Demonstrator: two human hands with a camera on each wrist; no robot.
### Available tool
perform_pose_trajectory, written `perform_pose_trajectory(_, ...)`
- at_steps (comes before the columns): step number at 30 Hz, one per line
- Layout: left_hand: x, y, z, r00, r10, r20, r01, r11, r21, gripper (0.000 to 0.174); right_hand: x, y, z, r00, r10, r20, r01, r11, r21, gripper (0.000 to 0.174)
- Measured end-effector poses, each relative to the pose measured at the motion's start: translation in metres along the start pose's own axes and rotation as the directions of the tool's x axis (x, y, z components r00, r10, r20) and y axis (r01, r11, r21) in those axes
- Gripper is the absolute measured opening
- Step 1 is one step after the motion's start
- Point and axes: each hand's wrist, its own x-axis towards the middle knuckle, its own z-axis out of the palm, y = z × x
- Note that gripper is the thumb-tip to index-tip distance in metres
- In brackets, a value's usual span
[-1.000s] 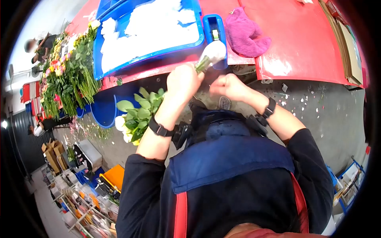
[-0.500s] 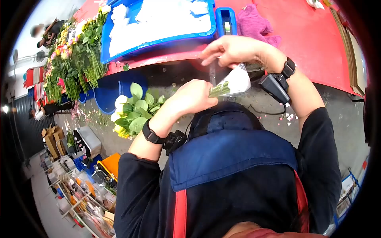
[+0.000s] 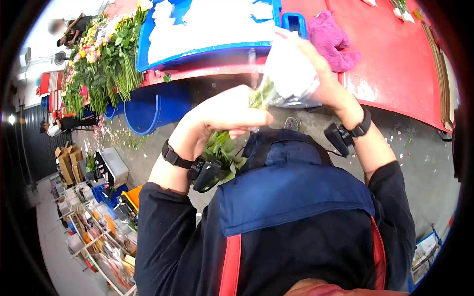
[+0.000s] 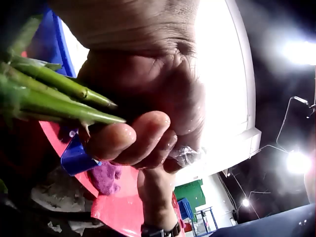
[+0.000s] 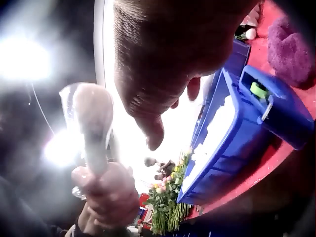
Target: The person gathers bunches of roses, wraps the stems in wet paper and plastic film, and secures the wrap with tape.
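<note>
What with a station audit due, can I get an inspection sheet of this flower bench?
Surface: red table, with a blue tray of white padding on it.
Job's things: flower bunch, its stem ends in a clear plastic wrap.
Clutter: magenta cloth and small blue box on the table; petal scraps on the floor.
Hands: left hand grips the stems; right hand is at the wrap with fingers stretched, contact unclear.
Cables: nothing seen.
Surroundings: heaped cut flowers, blue buckets, stocked shelves, people far off.
</note>
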Motion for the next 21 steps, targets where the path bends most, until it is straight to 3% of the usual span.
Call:
perform_pose_trajectory(2,0.005,0.001,0.004,0.996,-0.009,0.086,0.011,1.000,-0.023,0.023,0.007,0.011,0.002,0.974,-0.164,0.153,0.169,0.985,-0.022,0.051)
perform_pose_trajectory(4,0.008,0.000,0.006,0.994,-0.015,0.107,0.020,0.999,-0.046,0.023,-0.010,0.033,0.013,0.978,0.057,0.202,-0.116,0.950,0.290,0.044)
perform_pose_trajectory(7,0.013,-0.001,0.007,0.997,-0.007,0.080,0.012,0.998,-0.067,0.021,-0.029,0.023,0.020,0.958,0.261,0.122,-0.287,0.826,0.485,0.036)
perform_pose_trajectory(10,0.022,0.000,0.012,0.996,0.018,-0.084,-0.009,0.994,0.107,0.019,-0.045,0.023,0.029,0.979,0.202,0.018,-0.196,0.920,0.338,0.037)
perform_pose_trajectory(11,0.022,0.004,0.011,0.985,0.026,-0.170,0.011,0.977,0.213,0.020,-0.044,0.012,0.032,0.944,0.330,-0.031,-0.290,0.868,0.403,0.028)
perform_pose_trajectory(12,0.029,0.002,0.005,0.958,0.010,-0.288,0.100,0.926,0.363,0.024,-0.050,0.004,0.033,0.846,0.514,0.141,-0.520,0.740,0.427,0.012)
perform_pose_trajectory(14,0.067,-0.033,-0.004,0.850,0.398,-0.345,0.041,0.603,0.797,0.028,-0.050,-0.011,0.028,0.584,0.695,0.420,-0.798,0.394,0.456,0.012)
perform_pose_trajectory(15,0.072,-0.032,0.004,0.806,0.447,-0.387,0.122,0.514,0.849,0.032,-0.054,-0.011,0.033,0.565,0.718,0.407,-0.790,0.327,0.519,0.015)
perform_pose_trajectory(16,0.075,-0.032,0.012,0.760,0.501,-0.413,0.204,0.420,0.884,0.037,-0.058,-0.012,0.030,0.526,0.728,0.440,-0.760,0.171,0.627,0.016)
perform_pose_trajectory(18,0.087,-0.022,0.013,0.759,0.521,-0.391,0.239,0.336,0.911,0.049,-0.053,-0.020,0.014,0.471,0.721,0.508,-0.620,-0.139,0.772,0.019)
perform_pose_trajectory(19,0.092,-0.015,0.014,0.767,0.540,-0.346,0.213,0.296,0.931,0.051,-0.053,-0.025,0.003,0.488,0.719,0.495,-0.603,-0.132,0.787,0.024)
perform_pose_trajectory(20,0.095,-0.008,0.015,0.775,0.556,-0.301,0.185,0.255,0.949,0.054,-0.057,-0.025,-0.003,0.670,0.722,0.171,-0.623,0.422,0.659,0.027)
perform_pose_trajectory(21,0.104,0.001,0.022,0.799,0.526,-0.290,0.195,0.229,0.954,0.055,-0.063,-0.024,-0.012,0.846,0.526,-0.086,-0.486,0.828,0.279,0.031)
